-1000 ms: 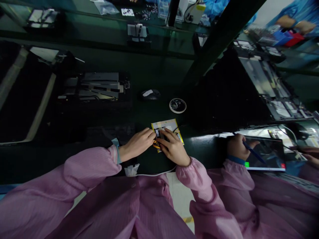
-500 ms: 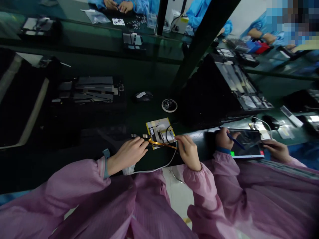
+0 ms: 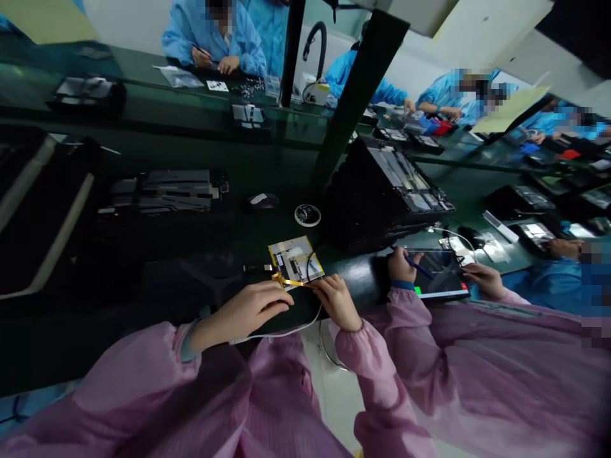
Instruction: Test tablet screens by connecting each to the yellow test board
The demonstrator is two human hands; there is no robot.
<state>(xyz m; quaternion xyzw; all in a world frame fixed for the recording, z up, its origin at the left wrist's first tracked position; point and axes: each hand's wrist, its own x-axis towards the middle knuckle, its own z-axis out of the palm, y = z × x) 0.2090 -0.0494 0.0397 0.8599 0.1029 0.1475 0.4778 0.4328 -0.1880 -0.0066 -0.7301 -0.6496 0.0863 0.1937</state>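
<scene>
A display panel with yellow edges [image 3: 296, 256] lies on the dark green bench in front of me. An orange flex cable [image 3: 294, 282] runs across its near edge, and a dark strip [image 3: 256, 268] with a pale tip sticks out to the left. My right hand [image 3: 340, 301] pinches the right end of the flex cable. At the cable's left end, my left hand [image 3: 252, 309] hovers with fingers stretched and thumb apart; its fingertips are close to the cable, contact unclear. A white cord [image 3: 298, 327] curves beneath both hands.
Behind the panel are a round white-rimmed dish [image 3: 307, 215] and a computer mouse [image 3: 262, 201]. A tall black stack of trays [image 3: 367, 197] stands right of them; flat parts [image 3: 179, 189] lie left. At right, a co-worker's hand [image 3: 401, 266] holds a pen over a tablet [image 3: 442, 270].
The view has tilted up, showing more of the far benches. My left hand's thumb and fingers have parted near the cable's left end. My right hand stays at the cable's other end.
</scene>
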